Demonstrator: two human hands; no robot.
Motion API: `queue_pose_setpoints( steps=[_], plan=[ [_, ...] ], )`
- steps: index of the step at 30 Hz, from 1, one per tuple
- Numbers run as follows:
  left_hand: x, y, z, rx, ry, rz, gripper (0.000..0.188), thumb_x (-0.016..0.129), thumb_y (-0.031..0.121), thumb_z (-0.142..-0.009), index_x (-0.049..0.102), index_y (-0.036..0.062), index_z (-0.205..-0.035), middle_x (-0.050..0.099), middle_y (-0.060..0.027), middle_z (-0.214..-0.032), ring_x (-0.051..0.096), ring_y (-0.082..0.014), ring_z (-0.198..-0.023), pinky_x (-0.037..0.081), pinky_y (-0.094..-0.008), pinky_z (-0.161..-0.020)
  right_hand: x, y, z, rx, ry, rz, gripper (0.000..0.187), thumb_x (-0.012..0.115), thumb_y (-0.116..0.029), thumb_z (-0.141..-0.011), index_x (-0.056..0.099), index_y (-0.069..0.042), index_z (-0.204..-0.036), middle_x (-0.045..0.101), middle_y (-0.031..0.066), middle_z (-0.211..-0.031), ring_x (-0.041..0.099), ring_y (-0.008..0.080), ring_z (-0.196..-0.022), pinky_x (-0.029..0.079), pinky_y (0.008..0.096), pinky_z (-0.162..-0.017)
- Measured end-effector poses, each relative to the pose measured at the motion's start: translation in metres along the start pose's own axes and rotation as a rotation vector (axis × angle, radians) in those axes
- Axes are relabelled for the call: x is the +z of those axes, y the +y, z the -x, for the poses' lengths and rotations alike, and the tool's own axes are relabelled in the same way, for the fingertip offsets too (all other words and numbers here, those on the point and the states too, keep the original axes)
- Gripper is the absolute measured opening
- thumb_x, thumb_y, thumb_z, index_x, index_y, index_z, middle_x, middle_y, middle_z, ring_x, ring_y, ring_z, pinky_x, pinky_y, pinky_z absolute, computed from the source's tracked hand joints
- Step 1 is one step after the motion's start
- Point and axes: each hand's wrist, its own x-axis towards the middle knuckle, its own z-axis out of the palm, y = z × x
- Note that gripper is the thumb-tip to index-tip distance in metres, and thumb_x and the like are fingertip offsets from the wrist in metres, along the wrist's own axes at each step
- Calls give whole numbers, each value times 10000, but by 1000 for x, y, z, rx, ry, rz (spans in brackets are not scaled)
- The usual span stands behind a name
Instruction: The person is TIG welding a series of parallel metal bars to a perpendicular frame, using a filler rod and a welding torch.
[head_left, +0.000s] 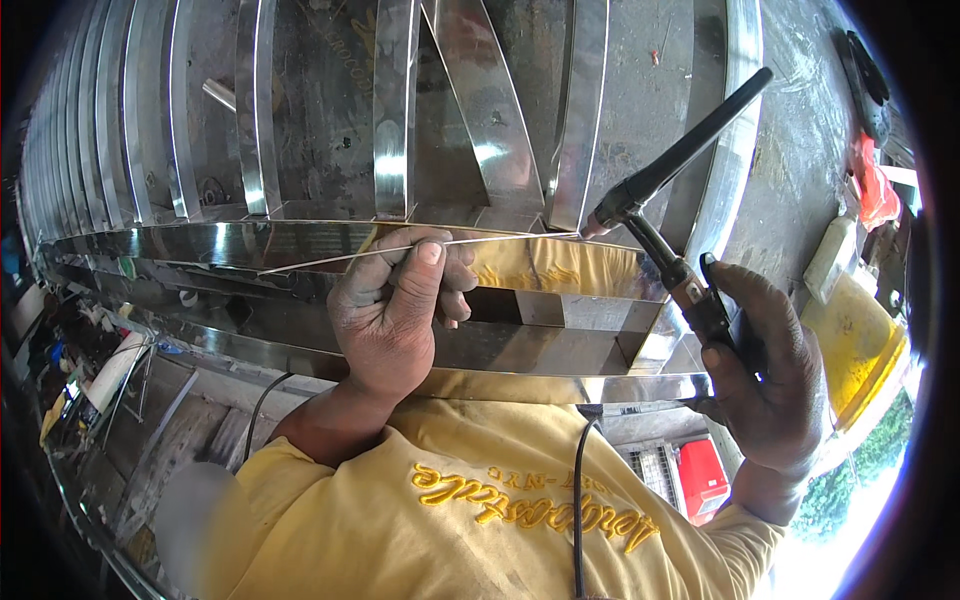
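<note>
Rod (510, 238) looks light and springy, best pinched mid-length, as left hand (395, 300) does left of the metal bar (580, 110); right hand (775, 375) grips torch (655, 245) right of it.

Those square-edged bars (394, 110) are super shiny bare metal with some smudging, and the long rail (560, 265) is polished smooth enough to mirror the yellow cloth of the T-shirt (400, 530), which is matt and creased with raised, glossier embroidery (535, 513). The TIG torch (628, 198) looks mostly like black plastic with a low sheen, while the filler rod (500, 239) is smooth bare metal. Tabletop's (320, 140) dull, scuffed and blotchy grey, bucket's (850, 335) yellow plastic.
</note>
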Motion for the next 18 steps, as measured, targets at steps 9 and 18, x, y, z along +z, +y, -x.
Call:
queue_pose_setpoints(
  steps=[9,18],
  plan=[
    [1,1,-1,10,-4,2,195,594,153,-1040,662,-14,-1116,737,-98,-872,630,-76,-596,486,-204,-497,-4,-3,-9,-83,-77,99,569,692,76,-782,610,-24,-1336,513,-3,-638,423,83,-499,368,257,-512],
    [2,2,-2,22,-17,2,196,590,149,-1042,662,-21,-1108,732,-100,-855,623,-76,-587,488,-205,-499,-6,-2,-13,-134,-135,37,501,605,101,-799,595,46,-1297,678,62,-846,557,81,-590,434,256,-564]
  ],
)
